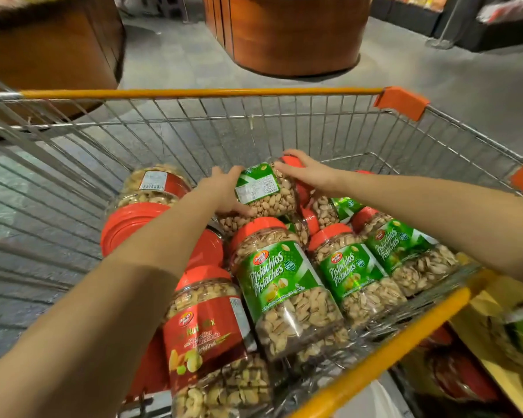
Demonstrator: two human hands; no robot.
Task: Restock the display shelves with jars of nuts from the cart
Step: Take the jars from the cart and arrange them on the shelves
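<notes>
A pistachio jar [266, 193], lying atop the pile in the middle of the cart [194, 93], is clasped at both ends. The fingers of the left hand [224, 191] are curled round its base, and those of the right hand [307, 173] over its top. The smooth plastic may be let slip, and the loose jars [287, 285] beneath may be set rolling. Room is left toward the cart's far wall and above its rim.

Grey floor [420, 70], round wooden stands [296, 34]

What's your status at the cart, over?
Left hand and right hand both grip one pistachio jar, lying atop the pile. Jar inside the cart, not yet lifted out. Other jars packed beneath; nothing over it.
</notes>
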